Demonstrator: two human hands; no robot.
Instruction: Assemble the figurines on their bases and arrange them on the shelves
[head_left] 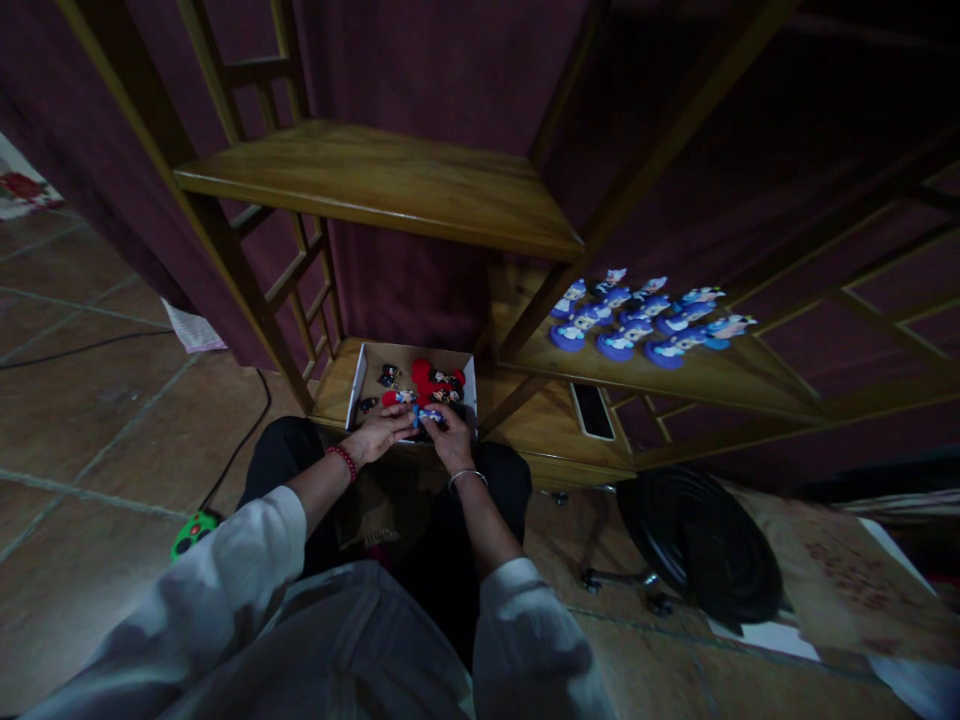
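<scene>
Over the near side of the open box (390, 356), in the head view, the right hand (448, 437) pinches a blue figurine (430, 415); the left hand (381, 432) meets it, gripping or merely touching, I cannot tell. Two-handed handling seems underway, calling for care around the red pieces (423, 376). Fingers and dimness obscure the figurine's details.

Tiled flr. (90, 420), L side: green unit (193, 535) near, blk. cable (226, 476) running to it. Far L: printed sheet (193, 328) at foot of maroon curtain (105, 180). R side: flat device (592, 411), dark face, white rim, on low wood board (536, 422); blk. round seat (701, 545); floral cloth (862, 570) beside seat.
</scene>
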